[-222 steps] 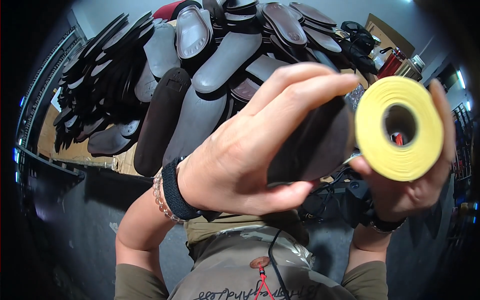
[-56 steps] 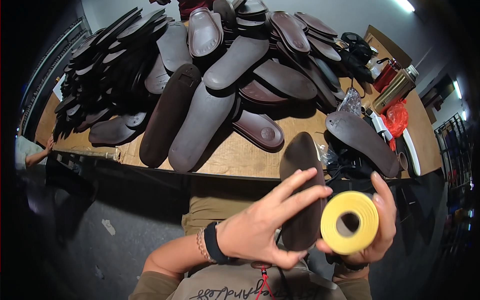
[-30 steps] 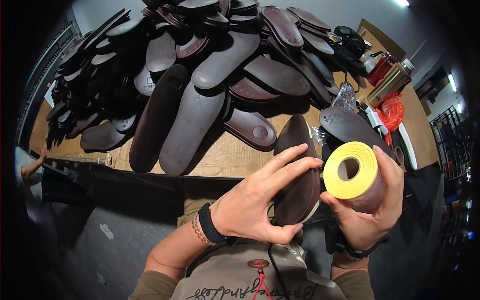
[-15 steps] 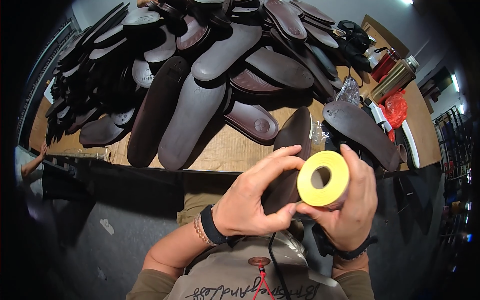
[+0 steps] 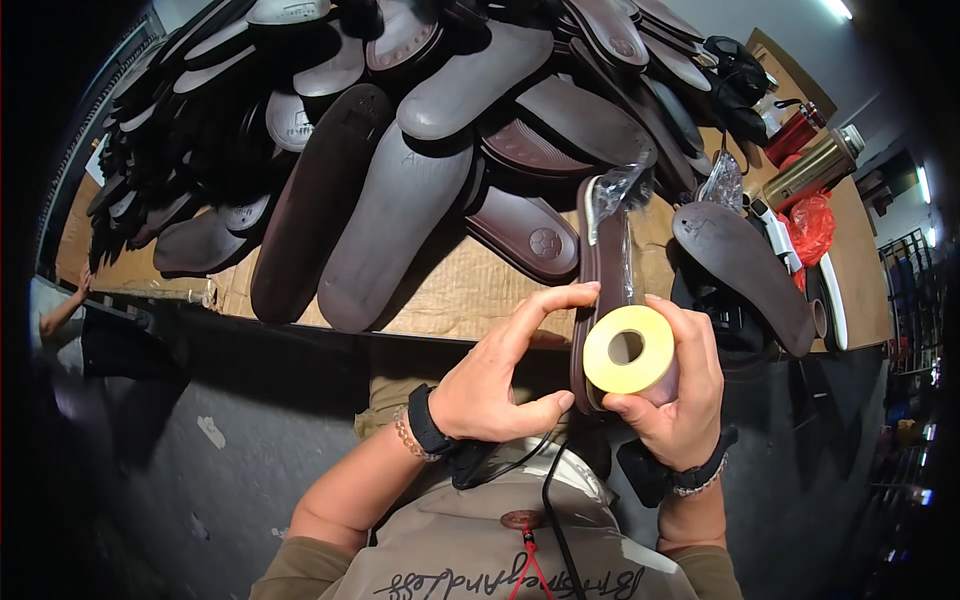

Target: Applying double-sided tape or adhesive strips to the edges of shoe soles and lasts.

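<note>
A brown shoe sole [image 5: 590, 250] is tilted on its edge between my hands, just past the table's front edge. My left hand [image 5: 485, 375] curves about its left side, with index fingertip and thumb at the sole's edge. In my right hand [image 5: 690, 385] is a thick yellow roll of tape [image 5: 650, 382], its round hollow core facing up. The roll sits against the sole's right side. Crumpled clear plastic film [image 5: 622, 185] clings to the sole's far end, and a strip runs down toward the roll.
A big heap of dark soles [image 5: 400, 220] covers the table [image 5: 450, 297]. One loose sole [image 5: 745, 270] lies on the right, near a red plastic bag [image 5: 810, 228], a gold flask [image 5: 815, 170] and a red flask [image 5: 795, 135]. Another person's arm [image 5: 65, 305] shows at far left.
The sole has turned more onto its edge, showing its side and the film at its far end. My hands and the roll have shifted slightly left.
</note>
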Tool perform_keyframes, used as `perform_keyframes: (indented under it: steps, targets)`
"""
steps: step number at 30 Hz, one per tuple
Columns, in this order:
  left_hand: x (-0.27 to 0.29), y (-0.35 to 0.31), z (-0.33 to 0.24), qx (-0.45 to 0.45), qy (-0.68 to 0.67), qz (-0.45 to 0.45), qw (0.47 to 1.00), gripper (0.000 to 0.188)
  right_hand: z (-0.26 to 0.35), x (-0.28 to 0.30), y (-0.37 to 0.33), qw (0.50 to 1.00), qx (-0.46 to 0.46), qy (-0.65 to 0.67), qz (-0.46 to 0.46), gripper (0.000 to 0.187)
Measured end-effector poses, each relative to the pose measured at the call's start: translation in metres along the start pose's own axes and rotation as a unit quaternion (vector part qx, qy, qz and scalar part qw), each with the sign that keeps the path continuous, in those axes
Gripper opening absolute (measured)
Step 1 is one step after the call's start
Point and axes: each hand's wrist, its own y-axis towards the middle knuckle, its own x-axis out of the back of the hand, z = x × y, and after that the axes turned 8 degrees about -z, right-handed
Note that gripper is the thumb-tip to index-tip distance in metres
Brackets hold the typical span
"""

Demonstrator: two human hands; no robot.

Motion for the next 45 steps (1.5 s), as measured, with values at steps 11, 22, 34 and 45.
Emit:
perform_keyframes:
  steps: [11,22,34,45]
  targets:
    - [-0.014,0.030,0.009,-0.031,0.047,0.085,0.995,0.110,-0.021,-0.034,-0.051,0.928,-0.230,0.174,-0.237,0.119]
    - [-0.027,0.053,0.007,-0.004,0.009,0.108,0.994,0.103,-0.023,-0.029,-0.047,0.913,-0.255,0.206,-0.244,0.119]
    - [-0.006,0.040,-0.014,-0.063,0.077,0.130,0.987,0.093,-0.001,0.008,-0.046,0.963,-0.159,0.141,-0.168,0.121]
    - [-0.014,0.039,-0.019,-0.078,0.091,0.119,0.986,0.091,0.014,0.028,-0.010,0.973,-0.050,-0.112,-0.198,0.097]
